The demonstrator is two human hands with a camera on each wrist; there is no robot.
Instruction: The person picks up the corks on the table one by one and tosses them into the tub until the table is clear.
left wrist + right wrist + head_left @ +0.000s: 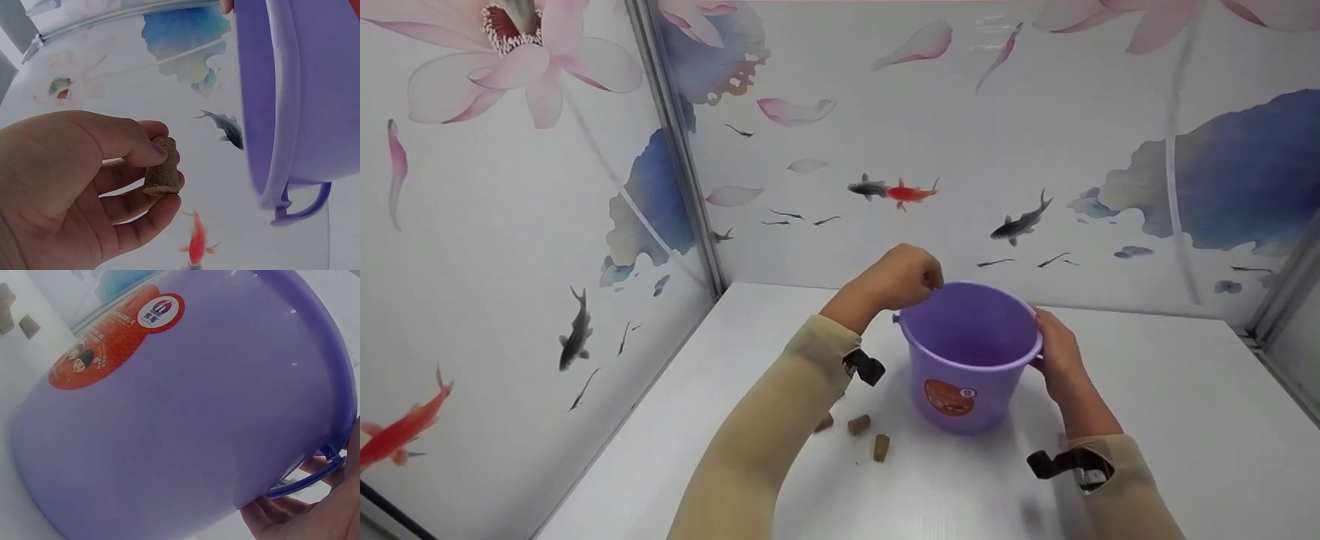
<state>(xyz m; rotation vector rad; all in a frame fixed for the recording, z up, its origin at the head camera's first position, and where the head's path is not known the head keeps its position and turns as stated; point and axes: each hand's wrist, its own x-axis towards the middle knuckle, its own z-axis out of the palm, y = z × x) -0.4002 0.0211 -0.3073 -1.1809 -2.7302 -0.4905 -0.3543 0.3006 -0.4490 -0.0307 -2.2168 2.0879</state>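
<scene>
The head view hides what the left hand (894, 279) pinches near the purple bucket (982, 394); the left wrist view shows a cork (161, 169). The right hand (1063, 358), cut off in its wrist view, grips the bucket's side, and the left sleeve (769, 427) partly covers corks (859, 425) on the tabletop (952, 487).

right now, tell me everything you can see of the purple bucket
The purple bucket looks like smooth, slightly glossy plastic, open at the top, with a rounded rim, a thin handle and a red label on its outer wall. It stands upright on the white table, narrowing towards its base. The right hand grips its side by the rim and handle. What lies at its bottom inside cannot be seen.
</scene>
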